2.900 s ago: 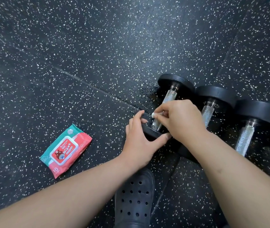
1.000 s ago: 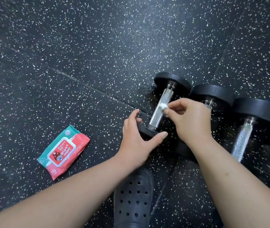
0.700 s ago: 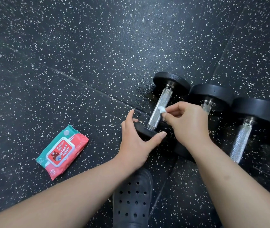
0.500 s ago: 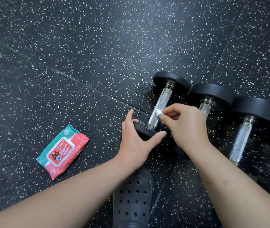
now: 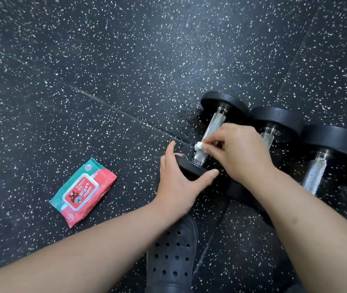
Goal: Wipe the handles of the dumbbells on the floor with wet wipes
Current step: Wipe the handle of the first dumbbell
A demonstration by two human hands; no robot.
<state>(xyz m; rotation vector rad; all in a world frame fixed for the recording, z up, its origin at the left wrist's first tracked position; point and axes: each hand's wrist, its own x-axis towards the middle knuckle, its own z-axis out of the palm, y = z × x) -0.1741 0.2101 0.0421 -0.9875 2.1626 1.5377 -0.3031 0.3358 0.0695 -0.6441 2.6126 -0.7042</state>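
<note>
Right of centre: left hand [image 5: 176,185] grips near plate of leftmost dumbbell [image 5: 212,127]. Right hand [image 5: 240,153] pinches white wipe [image 5: 199,146] against its knurled handle. Wipes pack [image 5: 83,191] lower left on floor [image 5: 104,60].

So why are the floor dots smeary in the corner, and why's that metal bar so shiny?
Head view: speckles on the floor smear toward the top-left corner, probably lens or motion blur, but look crisp mid-frame. Head view: the leftmost dumbbell's handle glints where knurled metal catches light, above the wipe in the right hand.
</note>
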